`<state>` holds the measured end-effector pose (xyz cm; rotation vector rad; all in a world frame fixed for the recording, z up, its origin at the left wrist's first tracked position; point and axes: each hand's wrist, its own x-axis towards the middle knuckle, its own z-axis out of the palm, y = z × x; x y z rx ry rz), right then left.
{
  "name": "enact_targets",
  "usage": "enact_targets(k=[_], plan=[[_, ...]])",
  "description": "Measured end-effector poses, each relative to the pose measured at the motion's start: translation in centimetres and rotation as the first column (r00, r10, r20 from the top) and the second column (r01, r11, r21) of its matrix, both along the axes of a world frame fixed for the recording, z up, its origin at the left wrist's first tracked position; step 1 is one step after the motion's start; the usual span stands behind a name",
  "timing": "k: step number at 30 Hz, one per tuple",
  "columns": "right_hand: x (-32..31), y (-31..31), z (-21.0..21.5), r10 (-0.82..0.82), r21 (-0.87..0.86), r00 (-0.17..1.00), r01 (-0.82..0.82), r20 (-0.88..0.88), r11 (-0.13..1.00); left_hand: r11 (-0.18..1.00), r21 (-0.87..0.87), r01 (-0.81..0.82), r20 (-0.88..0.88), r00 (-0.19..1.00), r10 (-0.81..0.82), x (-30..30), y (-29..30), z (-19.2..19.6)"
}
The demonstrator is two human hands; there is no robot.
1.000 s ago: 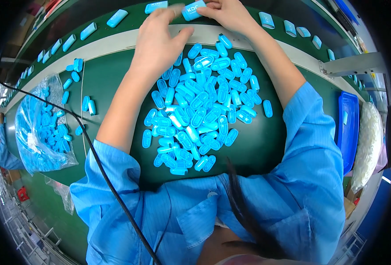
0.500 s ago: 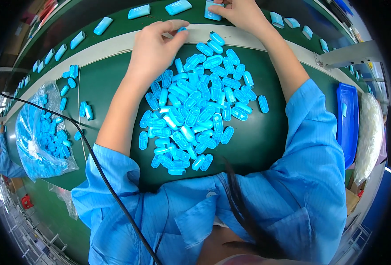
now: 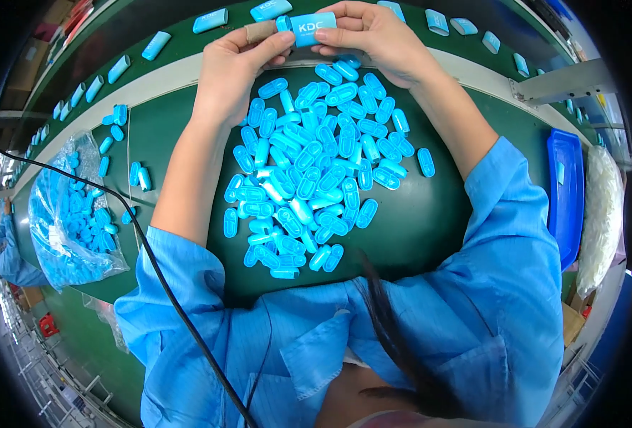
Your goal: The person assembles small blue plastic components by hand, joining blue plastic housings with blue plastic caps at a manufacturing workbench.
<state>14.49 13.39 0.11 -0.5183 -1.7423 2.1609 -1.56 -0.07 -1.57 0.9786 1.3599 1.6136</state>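
At the far edge of the table, my right hand grips a light-blue flat casing with white print on its side. My left hand, a tan wrap around one finger, pinches a small blue oval cap at the casing's left end. Cap and casing meet there; whether the cap is seated in it I cannot tell. Below both hands spreads a loose pile of blue oval caps, most lying flat with their rims showing.
A row of light-blue casings lies along the green belt behind a pale rail. On the left sits a clear plastic bag of caps, with a black cable crossing near it. A blue tray stands at right.
My right hand has brought a casing off the belt toward the left. My left hand has shifted slightly up and left, its cap now against the casing's end. Belt casings have moved left.
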Motion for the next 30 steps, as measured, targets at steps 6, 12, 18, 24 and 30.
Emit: enact_targets(k=[6,12,18,24,30], plan=[[-0.3,-0.4,-0.5,0.005,-0.029,0.997,-0.008,-0.077,1.0,0.992,0.033,-0.123,-0.11,0.986,0.126,0.9,-0.2,0.4],[0.5,0.1,-1.8,-0.047,0.259,0.998,0.058,-0.047,0.964,0.991,0.028,-0.133,-0.3,0.944,0.135,1.6,-0.6,0.3],[1.3,-1.3,-1.2,-0.113,0.375,0.992,0.126,-0.055,0.918,0.976,0.144,-0.163,-0.561,0.799,0.216,3.7,-0.7,-0.2],[0.8,-4.1,-0.9,-0.312,0.597,0.931,0.362,-0.192,0.715,0.937,0.226,-0.266,-0.758,0.557,0.341,5.2,-0.5,-0.2],[-1.9,0.8,-0.8,-0.215,0.659,0.974,0.204,-0.065,0.724,0.965,0.17,-0.199,-0.692,0.673,0.261,2.2,0.5,-0.2]])
